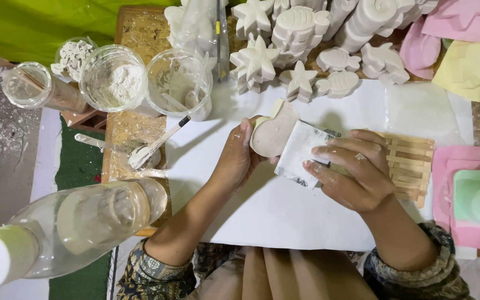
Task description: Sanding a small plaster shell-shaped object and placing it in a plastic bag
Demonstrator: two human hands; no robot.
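Note:
My left hand [234, 158] grips a pale plaster cast [273, 133] with a rounded, shell-like outline, held above the white sheet [273, 211]. My right hand [356, 172] presses a folded white piece of sandpaper or cloth [301, 153] against the cast's right edge, fingers curled over it. Both hands are dusted with white powder. A small slatted wooden rack [412, 164] lies just beyond my right hand.
Several white plaster starfish, fish and shell casts [295, 44] are piled at the back. Clear cups with powder [112, 78] and stirring sticks [179, 80] stand at left. A clear bottle [73, 228] lies near left. Pink moulds [473, 205] sit at right, one holding a green shell.

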